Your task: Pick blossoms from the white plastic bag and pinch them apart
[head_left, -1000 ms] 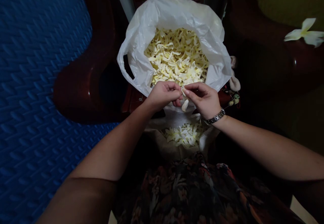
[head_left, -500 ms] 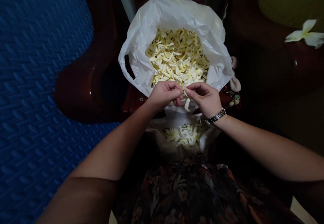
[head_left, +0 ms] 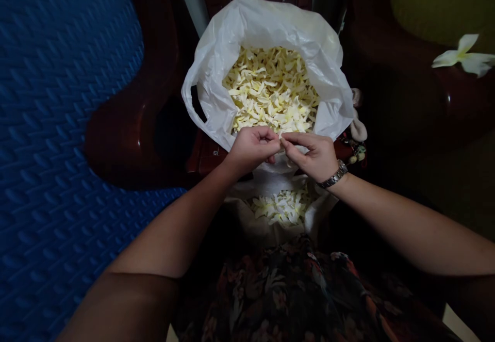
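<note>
My left hand and my right hand meet at the fingertips over the near rim of a white plastic bag. Both are closed in a pinch on a small pale flower, mostly hidden by the fingers. The bag holds a heap of white-yellow flowers just beyond my hands. Below them, close to my body, a second white bag contains more white flowers. A metal watch is on my right wrist.
Dark polished wooden armrests stand left and right. One white flower lies on the right armrest. A small beaded trinket hangs beside the bag's right side. Blue textured matting covers the floor at left.
The pale petal that hung below my right fingers no longer shows clearly. My right-hand fingers have straightened slightly, and the fingertips of both hands remain together.
</note>
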Demonstrator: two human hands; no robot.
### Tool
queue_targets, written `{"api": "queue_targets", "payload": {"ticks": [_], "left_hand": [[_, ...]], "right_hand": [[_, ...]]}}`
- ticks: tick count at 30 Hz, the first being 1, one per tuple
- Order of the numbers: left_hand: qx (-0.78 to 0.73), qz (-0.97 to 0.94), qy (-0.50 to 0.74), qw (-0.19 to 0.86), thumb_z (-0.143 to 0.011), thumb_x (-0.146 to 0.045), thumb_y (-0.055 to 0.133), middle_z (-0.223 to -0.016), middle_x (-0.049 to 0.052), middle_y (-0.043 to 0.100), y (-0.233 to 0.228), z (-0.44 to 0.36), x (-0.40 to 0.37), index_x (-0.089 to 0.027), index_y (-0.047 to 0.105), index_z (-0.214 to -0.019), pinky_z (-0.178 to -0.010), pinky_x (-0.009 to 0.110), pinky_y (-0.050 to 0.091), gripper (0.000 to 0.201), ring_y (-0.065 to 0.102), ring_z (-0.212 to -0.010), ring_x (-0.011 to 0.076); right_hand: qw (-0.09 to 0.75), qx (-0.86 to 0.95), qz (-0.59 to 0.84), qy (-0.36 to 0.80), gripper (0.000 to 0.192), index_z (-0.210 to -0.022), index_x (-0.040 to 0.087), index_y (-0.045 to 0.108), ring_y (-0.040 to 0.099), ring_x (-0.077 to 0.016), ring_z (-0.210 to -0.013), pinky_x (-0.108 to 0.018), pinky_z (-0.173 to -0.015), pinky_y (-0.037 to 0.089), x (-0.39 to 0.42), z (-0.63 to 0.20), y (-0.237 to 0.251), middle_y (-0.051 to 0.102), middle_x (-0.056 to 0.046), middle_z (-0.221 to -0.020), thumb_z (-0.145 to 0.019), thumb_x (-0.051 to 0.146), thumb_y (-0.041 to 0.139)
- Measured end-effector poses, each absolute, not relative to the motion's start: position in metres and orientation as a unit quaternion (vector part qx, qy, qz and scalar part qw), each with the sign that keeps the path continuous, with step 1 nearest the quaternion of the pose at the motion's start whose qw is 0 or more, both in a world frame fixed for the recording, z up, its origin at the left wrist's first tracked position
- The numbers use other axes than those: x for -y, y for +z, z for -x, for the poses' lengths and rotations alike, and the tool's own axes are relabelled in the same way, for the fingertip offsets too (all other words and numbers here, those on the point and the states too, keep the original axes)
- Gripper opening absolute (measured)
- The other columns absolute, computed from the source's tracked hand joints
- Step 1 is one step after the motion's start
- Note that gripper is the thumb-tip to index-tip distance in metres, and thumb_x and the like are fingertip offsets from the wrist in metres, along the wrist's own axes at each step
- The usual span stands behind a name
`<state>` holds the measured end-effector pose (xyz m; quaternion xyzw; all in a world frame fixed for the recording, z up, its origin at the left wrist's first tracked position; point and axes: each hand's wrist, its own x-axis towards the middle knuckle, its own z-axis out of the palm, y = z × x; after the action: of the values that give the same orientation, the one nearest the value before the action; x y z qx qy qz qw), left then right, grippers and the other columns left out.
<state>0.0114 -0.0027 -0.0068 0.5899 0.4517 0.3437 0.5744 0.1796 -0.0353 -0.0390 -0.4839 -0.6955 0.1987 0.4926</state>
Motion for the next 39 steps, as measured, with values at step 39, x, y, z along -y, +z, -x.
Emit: {"api": "queue_targets", "payload": {"ticks": [39], "left_hand": [[-0.414,-0.575,0.367,0.603,-0.074,-0.010,0.060,-0.054,-0.003,0.061,-0.007,-0.005,-0.002,-0.013,0.060,-0.065,-0.043,0.019,0.044,0.010,0.054,-0.039,0.0061]], "right_hand": [[0.537,0.542,0.469,0.444,0.038,-0.097,0.021,0.078,0.070,-0.0186,-0.086,-0.035,-0.081,0.057,0.033,-0.171,-0.043,0.079,-0.007,-0.098,-0.077,0.054,0.080]]}}
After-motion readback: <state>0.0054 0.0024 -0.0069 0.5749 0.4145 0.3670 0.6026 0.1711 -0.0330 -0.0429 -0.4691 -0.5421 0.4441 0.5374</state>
